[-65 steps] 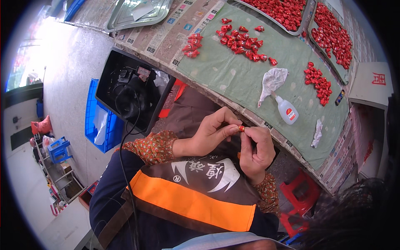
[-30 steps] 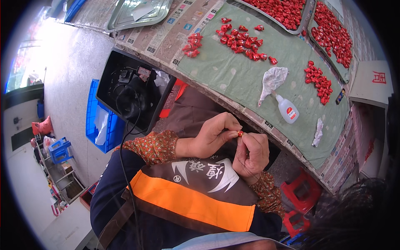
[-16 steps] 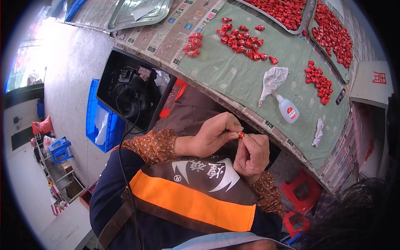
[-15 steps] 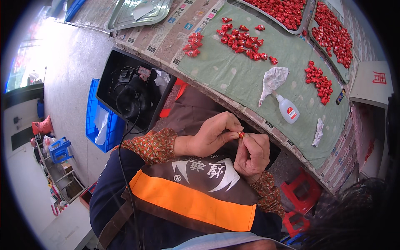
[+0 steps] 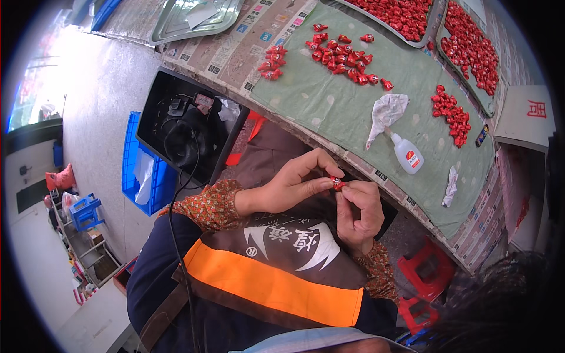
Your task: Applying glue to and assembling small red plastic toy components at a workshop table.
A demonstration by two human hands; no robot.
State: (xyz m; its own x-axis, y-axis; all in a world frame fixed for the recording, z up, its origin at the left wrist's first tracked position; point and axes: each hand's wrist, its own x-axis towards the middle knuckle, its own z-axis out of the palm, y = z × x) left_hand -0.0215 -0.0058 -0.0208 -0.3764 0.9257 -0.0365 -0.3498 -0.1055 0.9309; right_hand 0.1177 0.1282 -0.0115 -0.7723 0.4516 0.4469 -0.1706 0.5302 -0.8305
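Note:
In front of my apron, a small red figure-like piece point(image 5: 337, 183) with white marks is held between both hands. My left hand point(image 5: 297, 183) pinches it from the left with thumb and forefinger, the other fingers curled. My right hand point(image 5: 360, 213) has closed fingertips on its lower right side. On the green cloth point(image 5: 318, 106) beyond my hands lie a loose group of similar red pieces point(image 5: 341, 57), a short row of them point(image 5: 273, 62) at the left, and another cluster point(image 5: 452, 117) at the right. A white squeeze bottle point(image 5: 408, 155) lies beside a crumpled tissue point(image 5: 388, 112).
Two trays of red pieces point(image 5: 400, 17) point(image 5: 468, 47) stand at the far right. Nearer are a small dark tube point(image 5: 482, 135) and a twisted tissue point(image 5: 451, 187). A metal tray point(image 5: 197, 23) sits far left. Below the table edge are a black bin point(image 5: 156, 112), blue crate point(image 5: 130, 159) and red stool point(image 5: 426, 273).
The red piece has turned and shows more between my fingertips. My left hand has shifted slightly upward, and my right hand's fingers have moved down and opened a little from their earlier pinch.

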